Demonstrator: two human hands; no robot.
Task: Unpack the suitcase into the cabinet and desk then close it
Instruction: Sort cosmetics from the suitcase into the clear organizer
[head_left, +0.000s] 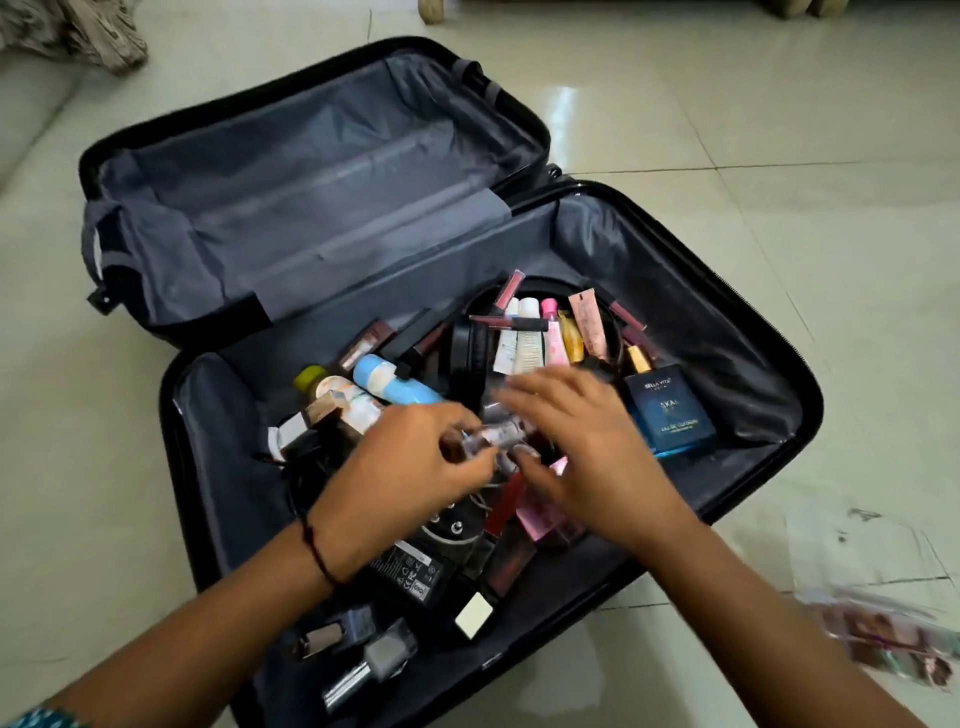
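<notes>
A suitcase lies open on a tiled floor, its near half heaped with cosmetics. The left hand pinches a small clear bottle over the heap. The blurred right hand hovers just beside it, fingers loosely spread.

Black hard-shell suitcase lies opened flat on a tiled floor, grey lining exposed. The near half holds cosmetic tubes, a light blue bottle, a blue perfume box and a black power adapter. The left hand pinches a small clear container. The right hand, motion-blurred, is just beside it, fingers spread.
</notes>
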